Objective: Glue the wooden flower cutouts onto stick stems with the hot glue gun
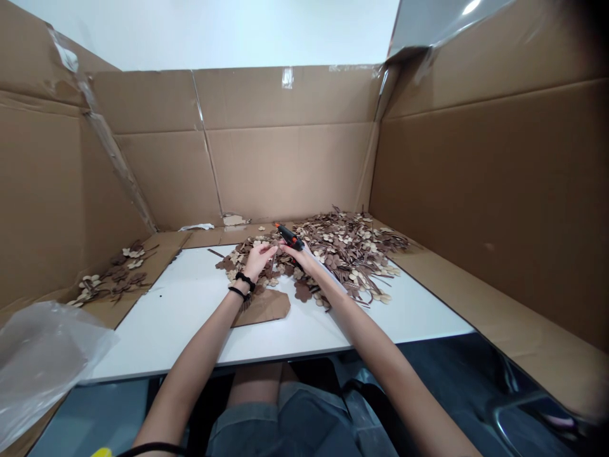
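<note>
My left hand [259, 259], with black bands at the wrist, is closed in a pinch on a thin brown strip [275, 261]; its upper end is hidden by the fingers. Close beside it, my right hand [301, 255] is closed around a black glue gun [291, 237] with an orange tip that points up and left. The fingertips of both hands nearly meet. Behind and to the right spreads a heap of brown and cream flower-shaped pieces and thin strips [352, 247]. Below the left hand, a piece of brown cardboard [266, 308] lies on the white board [176, 304].
Cardboard walls [295, 165] enclose the work surface at the back and both sides. More flower pieces [118, 273] lie on cardboard at the left. A clear plastic bag [42, 362] hangs over the near left corner. A metal-framed chair [509, 406] stands at the lower right.
</note>
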A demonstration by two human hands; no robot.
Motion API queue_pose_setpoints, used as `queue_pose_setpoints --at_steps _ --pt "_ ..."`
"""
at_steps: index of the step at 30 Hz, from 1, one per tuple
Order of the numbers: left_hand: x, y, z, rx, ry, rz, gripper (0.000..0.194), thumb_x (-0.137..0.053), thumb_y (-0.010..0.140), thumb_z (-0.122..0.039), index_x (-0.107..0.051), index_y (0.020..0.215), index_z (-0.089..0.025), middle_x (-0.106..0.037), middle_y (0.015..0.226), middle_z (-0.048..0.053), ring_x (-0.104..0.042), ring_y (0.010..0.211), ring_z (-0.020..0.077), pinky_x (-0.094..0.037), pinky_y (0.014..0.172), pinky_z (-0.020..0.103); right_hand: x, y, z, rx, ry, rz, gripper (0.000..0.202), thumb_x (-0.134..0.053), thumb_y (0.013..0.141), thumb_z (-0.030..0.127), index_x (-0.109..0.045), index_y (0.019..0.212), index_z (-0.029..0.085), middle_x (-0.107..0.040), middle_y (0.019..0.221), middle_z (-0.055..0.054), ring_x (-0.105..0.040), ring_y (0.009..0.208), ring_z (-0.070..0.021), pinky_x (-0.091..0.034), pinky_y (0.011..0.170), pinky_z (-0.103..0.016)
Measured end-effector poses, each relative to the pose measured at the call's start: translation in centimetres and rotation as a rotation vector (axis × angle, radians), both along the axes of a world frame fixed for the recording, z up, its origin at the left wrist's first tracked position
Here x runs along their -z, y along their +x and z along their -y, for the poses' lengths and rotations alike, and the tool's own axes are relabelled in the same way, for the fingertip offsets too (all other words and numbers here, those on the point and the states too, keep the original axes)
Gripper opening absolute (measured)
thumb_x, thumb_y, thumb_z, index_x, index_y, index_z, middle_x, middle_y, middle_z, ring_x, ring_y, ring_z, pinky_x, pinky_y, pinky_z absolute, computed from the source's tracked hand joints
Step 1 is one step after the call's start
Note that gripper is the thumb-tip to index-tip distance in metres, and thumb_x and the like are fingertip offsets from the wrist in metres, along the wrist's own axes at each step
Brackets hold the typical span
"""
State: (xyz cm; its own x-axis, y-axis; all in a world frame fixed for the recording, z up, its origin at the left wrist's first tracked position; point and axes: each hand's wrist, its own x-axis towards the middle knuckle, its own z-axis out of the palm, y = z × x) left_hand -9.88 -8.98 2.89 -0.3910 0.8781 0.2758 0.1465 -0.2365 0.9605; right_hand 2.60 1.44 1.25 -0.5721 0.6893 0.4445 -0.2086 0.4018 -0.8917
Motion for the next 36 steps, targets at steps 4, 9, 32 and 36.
queue_pose_setpoints --at_steps 4,9,32,36 --pt "0.1 0.0 -0.2 -0.03 0.031 -0.013 0.034 -0.073 0.067 -0.046 -0.06 0.068 -0.015 -0.054 0.066 0.0 -0.046 0.058 0.0109 -0.034 0.055 0.024 0.2 -0.1 -0.1 -0.002 0.017 -0.005 0.034 -0.066 0.073 0.042 -0.07 0.096 0.018 -0.071 0.099 -0.005 -0.063 0.098 -0.0236 -0.043 0.096 -0.037" --pt "0.2 0.0 -0.4 -0.065 0.07 -0.064 0.028 -0.071 0.069 -0.042 -0.06 0.068 -0.015 -0.055 0.065 0.0 -0.045 0.058 0.0111 -0.034 0.056 0.025 0.0 0.0 0.0 -0.013 0.028 0.002 0.036 -0.064 0.074 0.045 -0.07 0.099 0.019 -0.071 0.102 -0.004 -0.063 0.099 -0.0231 -0.043 0.096 -0.036" --pt "0.8 -0.5 -0.5 -0.072 0.093 -0.079 0.026 -0.071 0.068 -0.04 -0.06 0.066 -0.016 -0.059 0.067 0.0 -0.048 0.062 0.012 -0.036 0.059 0.024 0.6 0.0 -0.1 -0.027 -0.065 0.013 0.037 -0.065 0.074 0.052 -0.07 0.093 0.02 -0.07 0.093 -0.005 -0.061 0.085 -0.0215 -0.047 0.085 -0.035" --pt "1.2 -1.2 -1.1 -0.102 0.114 -0.081 0.028 -0.069 0.07 -0.044 -0.063 0.071 -0.017 -0.061 0.071 0.001 -0.051 0.065 0.0133 -0.039 0.062 0.024 0.7 0.2 -0.4 0.046 -0.114 0.013 0.04 -0.06 0.077 0.058 -0.071 0.084 0.02 -0.068 0.081 -0.004 -0.056 0.07 -0.0187 -0.046 0.074 -0.034"
